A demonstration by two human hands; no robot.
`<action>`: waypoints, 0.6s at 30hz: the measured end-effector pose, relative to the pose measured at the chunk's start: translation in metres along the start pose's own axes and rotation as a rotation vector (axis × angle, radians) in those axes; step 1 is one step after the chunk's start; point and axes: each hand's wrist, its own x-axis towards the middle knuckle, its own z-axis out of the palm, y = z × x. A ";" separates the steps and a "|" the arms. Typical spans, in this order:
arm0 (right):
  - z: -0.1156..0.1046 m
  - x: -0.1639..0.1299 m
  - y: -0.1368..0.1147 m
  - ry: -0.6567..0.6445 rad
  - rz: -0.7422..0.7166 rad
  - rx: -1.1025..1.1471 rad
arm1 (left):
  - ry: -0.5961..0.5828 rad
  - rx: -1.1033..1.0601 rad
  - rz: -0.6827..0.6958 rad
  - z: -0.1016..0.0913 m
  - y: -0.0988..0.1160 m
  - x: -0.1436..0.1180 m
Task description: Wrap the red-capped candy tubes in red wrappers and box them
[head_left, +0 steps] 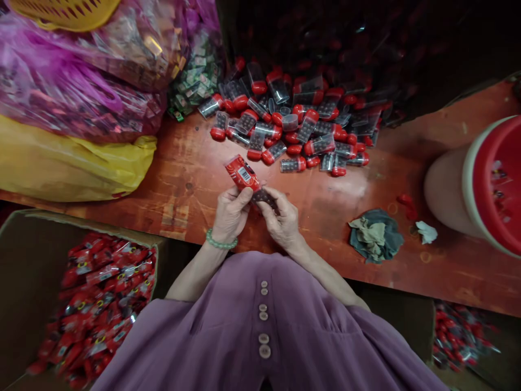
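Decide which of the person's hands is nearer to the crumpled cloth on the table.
The right hand. It is at the table's near edge, with bare tabletop between it and the crumpled cloth to its right. The left hand lies farther off, beyond the right hand, gripping the red sleeve.

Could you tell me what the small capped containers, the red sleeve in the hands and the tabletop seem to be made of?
Capped containers: likely clear plastic with glossy red caps; the dark contents show through.
Red sleeve: looks like thin printed plastic film, shiny, with a white barcode patch; held by the left hand and right hand.
Tabletop: probably painted wood, red-brown, worn and scuffed.
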 end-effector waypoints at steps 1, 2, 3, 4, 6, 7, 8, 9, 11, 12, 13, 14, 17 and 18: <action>0.001 -0.001 0.000 0.000 0.036 0.049 | 0.010 0.015 0.011 0.000 -0.001 0.000; 0.003 -0.001 0.001 -0.015 0.089 0.121 | 0.025 0.034 0.024 -0.001 -0.002 0.000; 0.004 -0.001 0.001 -0.039 0.146 0.204 | 0.038 0.053 0.032 -0.002 -0.003 0.000; 0.005 -0.001 0.000 -0.063 0.193 0.281 | 0.050 0.070 0.037 -0.004 -0.003 0.000; 0.007 0.001 -0.001 -0.086 0.226 0.366 | 0.049 0.086 0.041 -0.006 -0.002 0.000; 0.007 0.002 -0.001 -0.080 0.215 0.366 | 0.036 0.083 0.041 -0.007 -0.001 0.000; 0.008 0.002 -0.002 -0.070 0.199 0.345 | 0.021 0.074 0.042 -0.008 0.001 0.001; 0.008 0.003 -0.002 -0.064 0.184 0.315 | 0.007 0.067 0.043 -0.009 0.002 0.001; 0.008 0.003 -0.001 -0.075 0.162 0.256 | -0.010 0.065 0.047 -0.010 0.005 0.003; 0.008 0.003 -0.001 -0.091 0.150 0.235 | -0.010 0.069 0.045 -0.010 0.007 0.003; 0.007 0.002 -0.001 -0.110 0.134 0.218 | -0.007 0.074 0.041 -0.010 0.008 0.004; 0.007 0.002 -0.001 -0.125 0.111 0.199 | 0.001 0.077 0.037 -0.011 0.009 0.005; 0.005 0.001 -0.002 -0.110 0.025 0.092 | 0.040 0.070 0.036 -0.011 0.010 0.008; 0.005 0.002 -0.003 -0.086 -0.005 0.047 | 0.049 0.067 0.041 -0.011 0.011 0.009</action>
